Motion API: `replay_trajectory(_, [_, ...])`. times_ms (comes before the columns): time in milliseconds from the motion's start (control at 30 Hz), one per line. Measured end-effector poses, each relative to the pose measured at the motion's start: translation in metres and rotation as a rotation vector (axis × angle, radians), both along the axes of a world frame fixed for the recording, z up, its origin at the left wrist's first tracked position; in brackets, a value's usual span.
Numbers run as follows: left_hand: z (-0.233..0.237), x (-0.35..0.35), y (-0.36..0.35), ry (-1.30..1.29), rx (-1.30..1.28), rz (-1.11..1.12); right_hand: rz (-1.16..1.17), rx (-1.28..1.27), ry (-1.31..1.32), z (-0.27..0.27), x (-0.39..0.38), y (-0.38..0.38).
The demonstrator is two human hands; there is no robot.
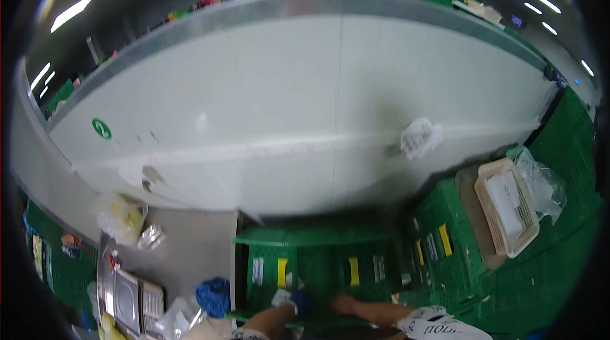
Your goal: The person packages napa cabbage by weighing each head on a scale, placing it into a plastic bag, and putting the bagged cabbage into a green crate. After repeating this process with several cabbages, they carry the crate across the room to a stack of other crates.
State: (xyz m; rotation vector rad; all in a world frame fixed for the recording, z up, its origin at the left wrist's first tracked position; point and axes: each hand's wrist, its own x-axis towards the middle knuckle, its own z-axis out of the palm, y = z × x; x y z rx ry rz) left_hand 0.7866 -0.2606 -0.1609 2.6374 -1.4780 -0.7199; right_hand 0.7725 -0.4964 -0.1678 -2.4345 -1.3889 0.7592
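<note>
Head view: our L hand (289,307) & R hand (345,305) both reach low over the green crate (314,236), btwn the steel counter (194,238) & the green crates on the R side (452,222). L hand is at a blue item (301,302), w/ a whitish scrap (281,297) just beside it; too blurred to say if we grasp either or if the blue is worn. R hand is near the crate's R part, fingers blurred; can't tell if clenched or released. The crate is directly in front of us, w/ 2 yellow labels (354,271) visible inside it.

On the counter, L of the crate, we see a blue plastic bag (213,295), a scale (127,302) approx. at its L side, a clear bag w/ yellow contents (124,219) & a shiny packet (151,237) beside that. Far R, a beige basket (532,238) holds smth white, w/ a clear plastic bag (543,187) next to it. Ahead of us, the pale wall (279,99) bears a green no. 2 sign (101,128) & a crumpled white piece (420,139).
</note>
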Motion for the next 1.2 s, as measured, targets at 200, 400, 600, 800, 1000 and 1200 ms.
replay_trajectory(200, [0.048, 0.004, 0.006, 0.018, -0.044, 0.087, 0.067, -0.186, 0.061, 0.101, 0.016, -0.001])
replay_trajectory(400, [0.039, -0.022, 0.009, 0.214, -0.310, 0.666, -0.050, -0.149, -0.094, 0.178, -0.017, -0.049])
replay_trajectory(600, [0.049, 0.002, 0.003, 0.014, -0.236, 0.215, -0.279, -0.304, -0.269, 0.222, -0.014, -0.155])
replay_trajectory(800, [-0.011, 0.004, 0.063, -0.300, 0.359, -0.041, -0.440, 0.054, -0.514, 0.219, -0.005, -0.162])
replay_trajectory(1000, [0.228, 0.029, 0.173, -0.403, 0.325, 0.028, -0.326, -0.094, -0.334, 0.220, 0.031, -0.166])
replay_trajectory(1200, [0.247, -0.042, 0.112, -0.498, -0.537, 0.855, -0.396, -0.195, -0.475, 0.193, 0.099, -0.151])
